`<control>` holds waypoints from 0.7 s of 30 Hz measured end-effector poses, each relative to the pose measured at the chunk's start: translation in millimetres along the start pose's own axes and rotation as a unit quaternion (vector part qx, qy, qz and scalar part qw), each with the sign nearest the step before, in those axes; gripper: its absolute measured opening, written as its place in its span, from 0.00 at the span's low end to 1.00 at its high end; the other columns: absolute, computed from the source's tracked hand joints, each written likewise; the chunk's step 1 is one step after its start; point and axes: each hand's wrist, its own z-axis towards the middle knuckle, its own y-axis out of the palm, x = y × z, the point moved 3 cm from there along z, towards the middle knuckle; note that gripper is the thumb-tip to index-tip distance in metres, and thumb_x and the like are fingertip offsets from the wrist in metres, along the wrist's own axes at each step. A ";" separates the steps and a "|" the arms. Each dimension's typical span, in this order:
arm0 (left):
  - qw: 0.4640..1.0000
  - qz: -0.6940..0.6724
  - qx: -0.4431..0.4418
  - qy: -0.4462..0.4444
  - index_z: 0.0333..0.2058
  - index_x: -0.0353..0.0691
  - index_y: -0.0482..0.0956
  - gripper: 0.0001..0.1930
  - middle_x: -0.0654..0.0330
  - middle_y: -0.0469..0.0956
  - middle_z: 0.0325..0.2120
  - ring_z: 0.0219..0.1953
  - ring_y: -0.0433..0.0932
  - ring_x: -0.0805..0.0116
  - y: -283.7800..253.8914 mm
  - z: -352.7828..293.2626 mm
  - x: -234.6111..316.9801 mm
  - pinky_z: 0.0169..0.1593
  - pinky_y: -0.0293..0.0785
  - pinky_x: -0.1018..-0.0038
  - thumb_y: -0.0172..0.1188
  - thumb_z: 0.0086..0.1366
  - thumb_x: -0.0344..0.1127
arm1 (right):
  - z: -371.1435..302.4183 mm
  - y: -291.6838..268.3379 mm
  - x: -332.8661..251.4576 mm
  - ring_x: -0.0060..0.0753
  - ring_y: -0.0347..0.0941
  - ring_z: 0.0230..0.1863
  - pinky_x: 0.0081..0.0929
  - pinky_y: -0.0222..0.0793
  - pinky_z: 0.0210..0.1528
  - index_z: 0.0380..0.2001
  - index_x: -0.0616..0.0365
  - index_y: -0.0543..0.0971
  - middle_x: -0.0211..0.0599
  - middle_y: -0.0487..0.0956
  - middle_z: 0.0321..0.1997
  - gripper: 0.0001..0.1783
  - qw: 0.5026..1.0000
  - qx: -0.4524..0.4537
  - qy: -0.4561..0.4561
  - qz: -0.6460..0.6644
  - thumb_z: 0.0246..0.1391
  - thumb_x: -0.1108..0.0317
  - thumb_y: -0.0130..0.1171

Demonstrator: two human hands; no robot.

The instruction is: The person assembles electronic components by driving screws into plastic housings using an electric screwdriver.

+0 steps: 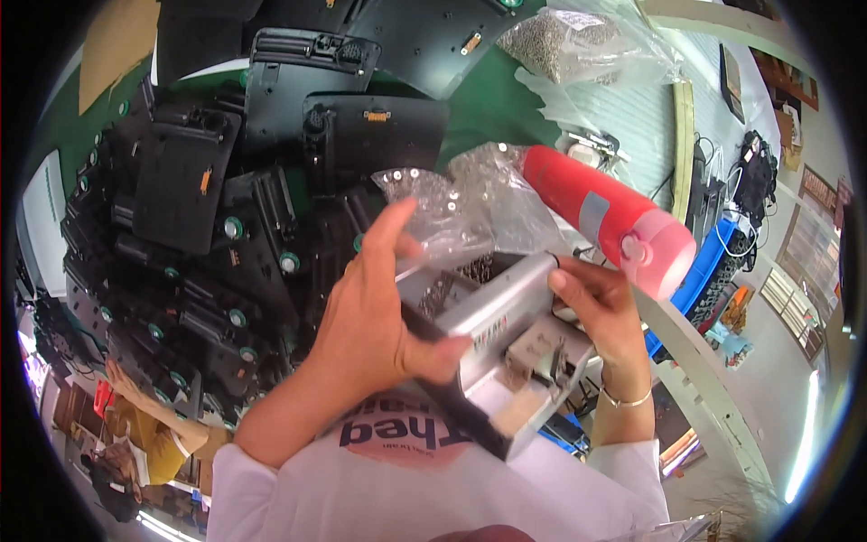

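My right hand [601, 307] is pinching silver bar [498, 296] at far-right end; my left hand [366, 307] is hanging fingers spread, thumb by near-left end, contact unclear; metal box [482, 369] sitting between hands, bar's long axis running near-left to far-right

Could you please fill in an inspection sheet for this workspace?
Surface: green tabletop, largely covered by parts.
Job's things: silver box-like device at the person's chest, with small metal pieces in its far compartment.
Clutter: many black plastic panels piled at left; clear bag just beyond the device; red bottle with a pink lid lying at its right.
Hands: left hand spread beside the device; right hand gripping its right side.
Cables: dark bundle at far right, apparently cords.
Surroundings: another person in yellow at lower left; strip light at right.
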 end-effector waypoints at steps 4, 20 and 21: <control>1.000 0.005 0.000 -0.014 0.65 0.33 0.51 0.60 0.44 0.70 0.43 0.45 0.74 0.45 0.3 -5.7 0.5 0.51 0.72 0.57 0.70 0.38 0.60 | -9.3 2.9 3.5 0.19 0.76 0.34 0.20 0.74 0.37 0.46 0.66 0.80 0.31 0.81 0.35 0.18 1.000 -0.005 -0.021 0.014 0.58 0.65 0.63; 1.000 0.014 -0.008 -0.021 0.65 0.33 0.51 0.58 0.45 0.71 0.42 0.45 0.74 0.47 2.6 -1.9 -1.4 0.51 0.72 0.58 0.68 0.40 0.58 | -6.4 3.2 2.8 0.12 0.65 0.27 0.16 0.64 0.29 0.43 0.63 0.82 0.20 0.73 0.26 0.17 1.000 0.020 0.008 -0.011 0.60 0.59 0.62; 0.998 0.002 -0.025 -0.052 0.65 0.35 0.51 0.57 0.44 0.71 0.42 0.45 0.74 0.46 6.0 8.4 -8.9 0.51 0.72 0.58 0.68 0.41 0.58 | 7.8 -2.3 6.7 0.12 0.65 0.27 0.16 0.64 0.29 0.43 0.63 0.82 0.21 0.75 0.27 0.18 1.000 0.000 0.003 -0.024 0.60 0.58 0.62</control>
